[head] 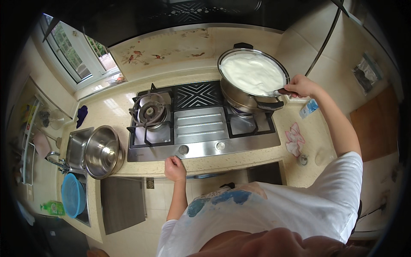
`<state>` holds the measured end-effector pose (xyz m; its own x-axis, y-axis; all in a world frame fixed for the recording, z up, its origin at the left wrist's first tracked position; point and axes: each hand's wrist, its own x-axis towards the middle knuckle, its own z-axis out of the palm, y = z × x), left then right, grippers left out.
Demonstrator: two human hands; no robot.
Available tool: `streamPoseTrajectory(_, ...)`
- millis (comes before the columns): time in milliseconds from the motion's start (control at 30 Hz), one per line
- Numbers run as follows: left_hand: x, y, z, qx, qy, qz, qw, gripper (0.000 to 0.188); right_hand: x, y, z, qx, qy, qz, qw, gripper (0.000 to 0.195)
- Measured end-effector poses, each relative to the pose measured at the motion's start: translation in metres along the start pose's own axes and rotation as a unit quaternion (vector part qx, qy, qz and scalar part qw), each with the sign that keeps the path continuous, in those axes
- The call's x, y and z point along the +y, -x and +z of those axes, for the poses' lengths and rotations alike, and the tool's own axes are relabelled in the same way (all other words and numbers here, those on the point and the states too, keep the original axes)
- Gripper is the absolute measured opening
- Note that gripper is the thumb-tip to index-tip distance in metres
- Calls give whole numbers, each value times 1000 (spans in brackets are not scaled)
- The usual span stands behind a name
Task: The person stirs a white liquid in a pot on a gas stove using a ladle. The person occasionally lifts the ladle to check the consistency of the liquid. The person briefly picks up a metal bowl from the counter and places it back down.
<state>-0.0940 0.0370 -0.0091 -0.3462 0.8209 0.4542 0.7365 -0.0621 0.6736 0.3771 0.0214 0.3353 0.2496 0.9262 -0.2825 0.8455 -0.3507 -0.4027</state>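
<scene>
A large stainless steel steamer pot (234,96) with black side handles stands on the right burner. A smooth white mass (253,72) fills it almost to the rim. My right hand (301,86) grips the brown handle of a utensil (282,91). The utensil's pale end reaches the white mass at the pot's near right rim, and its exact shape is hard to make out. My left hand (175,168) is curled into a loose fist at the front edge of the gas stove (199,151), close to the left knob (183,149), with nothing visible in it.
The left burner (149,111) has a round pot ring on it. A wide steel basin (102,152) stands beside the sink (76,149), with a blue plastic basin (73,195) nearer me. A pink-edged cloth (294,139) lies right of the stove. The range hood (192,16) hangs above.
</scene>
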Motion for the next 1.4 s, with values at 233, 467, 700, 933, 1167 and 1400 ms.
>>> streamPoseTrajectory(233,-1,-1,0,-5,-5,13,1000,15,37,34,-12,-4,-325,95,941,33)
streamPoseTrajectory(467,2,-1,-1,-6,-5,21,1000,15,63,59,-17,47,-380,75,921,34)
streamPoseTrajectory(700,1,-1,1,-11,-11,12,1000,16,67,68,-18,123,-339,35,932,34)
streamPoseTrajectory(933,2,0,-1,-17,-16,-5,1000,15,63,65,-14,224,-277,7,934,27)
streamPoseTrajectory(1167,0,-1,3,-12,-12,-8,1000,15,50,51,-8,368,-42,-105,923,23)
streamPoseTrajectory(1400,3,-1,-1,-10,-4,-5,1000,16,6,14,-4,418,275,-64,863,24)
